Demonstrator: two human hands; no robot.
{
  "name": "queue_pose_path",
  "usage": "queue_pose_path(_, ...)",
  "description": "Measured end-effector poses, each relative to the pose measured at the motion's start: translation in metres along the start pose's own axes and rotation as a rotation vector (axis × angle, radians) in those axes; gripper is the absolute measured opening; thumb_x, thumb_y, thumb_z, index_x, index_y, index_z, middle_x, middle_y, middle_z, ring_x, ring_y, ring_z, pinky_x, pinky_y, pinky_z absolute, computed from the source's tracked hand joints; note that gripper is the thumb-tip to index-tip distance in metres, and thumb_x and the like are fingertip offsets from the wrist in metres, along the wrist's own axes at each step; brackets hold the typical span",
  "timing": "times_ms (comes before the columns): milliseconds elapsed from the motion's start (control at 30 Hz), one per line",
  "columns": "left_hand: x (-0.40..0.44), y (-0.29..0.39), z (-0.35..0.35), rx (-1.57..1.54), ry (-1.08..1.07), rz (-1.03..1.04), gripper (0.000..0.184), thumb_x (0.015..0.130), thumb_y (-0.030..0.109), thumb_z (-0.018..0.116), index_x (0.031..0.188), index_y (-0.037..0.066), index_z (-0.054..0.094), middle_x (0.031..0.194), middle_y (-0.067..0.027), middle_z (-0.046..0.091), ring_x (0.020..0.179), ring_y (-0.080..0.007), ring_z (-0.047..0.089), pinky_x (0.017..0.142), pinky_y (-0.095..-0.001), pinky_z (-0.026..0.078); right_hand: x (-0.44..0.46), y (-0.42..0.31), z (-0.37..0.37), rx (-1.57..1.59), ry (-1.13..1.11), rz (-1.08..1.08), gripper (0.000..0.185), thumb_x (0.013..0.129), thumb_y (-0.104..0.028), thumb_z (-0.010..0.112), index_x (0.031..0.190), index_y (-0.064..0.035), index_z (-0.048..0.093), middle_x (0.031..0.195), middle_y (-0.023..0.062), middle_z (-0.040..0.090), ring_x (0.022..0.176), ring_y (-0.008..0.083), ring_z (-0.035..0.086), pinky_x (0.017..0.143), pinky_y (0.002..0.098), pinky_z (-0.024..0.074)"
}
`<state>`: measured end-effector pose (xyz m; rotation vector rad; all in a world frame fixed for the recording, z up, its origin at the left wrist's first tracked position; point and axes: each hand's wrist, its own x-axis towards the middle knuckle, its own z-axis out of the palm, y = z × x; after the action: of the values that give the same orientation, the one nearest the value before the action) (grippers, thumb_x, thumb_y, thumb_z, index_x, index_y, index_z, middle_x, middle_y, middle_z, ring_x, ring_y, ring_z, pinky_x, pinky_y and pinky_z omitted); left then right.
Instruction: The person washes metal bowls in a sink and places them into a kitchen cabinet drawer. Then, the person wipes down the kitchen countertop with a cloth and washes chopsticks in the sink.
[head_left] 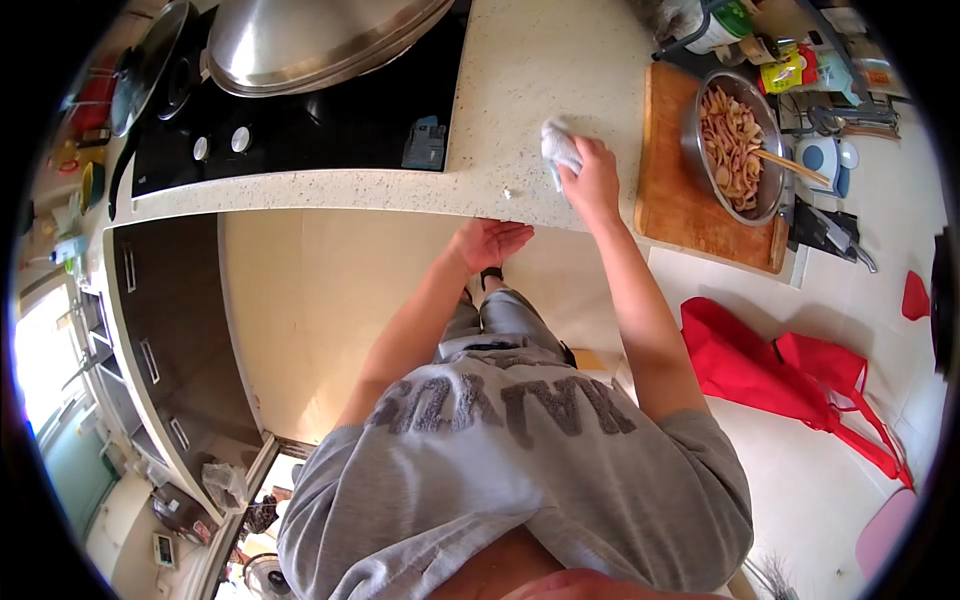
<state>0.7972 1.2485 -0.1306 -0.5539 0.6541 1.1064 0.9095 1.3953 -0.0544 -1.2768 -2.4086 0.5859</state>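
Note:
My right hand (594, 182) is closed on a bunched white cloth (560, 150), which rests on the speckled countertop (545, 60) between the stove and the cutting board. My left hand (493, 243) is held palm up with its fingers stretched out, just below the counter's front edge, holding nothing. On the counter above it, close to that edge, lies a small whitish scrap (507, 194). The wooden cutting board (663, 170) is right of my right hand. On the board stands a metal bowl (692, 140) of sliced food, with chopsticks (795, 166) sticking out.
At the left is a black glass stove (330, 135) carrying a large pan with a domed metal lid (320, 40). A knife (845, 240) lies right of the board. Packets and jars crowd the back right corner. A red apron (765, 370) hangs at the right.

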Motion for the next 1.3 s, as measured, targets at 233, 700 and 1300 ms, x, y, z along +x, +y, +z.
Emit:
queue_pose_path(233, 0.009, 0.001, -0.023, -0.080, -0.185, 0.019, 0.032, 0.088, 0.022, 0.036, 0.108, 0.000, 0.047, 0.109, -0.0176, 0.051, 0.102, -0.0290, 0.051, 0.088, -0.0401, 0.043, -0.054, -0.043, 0.028, -0.067, -0.198, -0.177, 0.037, 0.060, -0.002, 0.058, 0.094, -0.0145, 0.058, 0.102, 0.0038, 0.048, 0.090, 0.0276, 0.047, 0.074, 0.0357, 0.0459)
queue_pose_path(700, -0.022, -0.008, -0.053, 0.245, 0.017, 0.157, 0.025, 0.087, 0.020, 0.037, 0.088, 0.001, 0.054, 0.083, -0.0110, 0.060, 0.079, -0.0193, 0.059, 0.072, -0.0307, 0.049, 0.129, 0.056, 0.047, -0.278, 0.242, 0.203, 0.044, 0.070, -0.024, 0.061, 0.111, -0.0137, 0.050, 0.122, 0.0041, 0.044, 0.100, 0.0289, 0.046, 0.077, 0.0377, 0.0427)
queue_pose_path(1300, -0.036, -0.005, -0.110, -0.009, 0.139, 0.394, 0.023, 0.088, 0.017, 0.039, 0.091, -0.001, 0.053, 0.091, -0.0121, 0.057, 0.091, -0.0207, 0.054, 0.083, -0.0298, 0.044, -0.025, 0.008, -0.011, 0.080, -0.043, -0.240, 0.043, 0.062, 0.001, 0.055, 0.105, -0.0049, 0.053, 0.109, 0.0103, 0.052, 0.097, 0.0286, 0.048, 0.083, 0.0370, 0.0397)
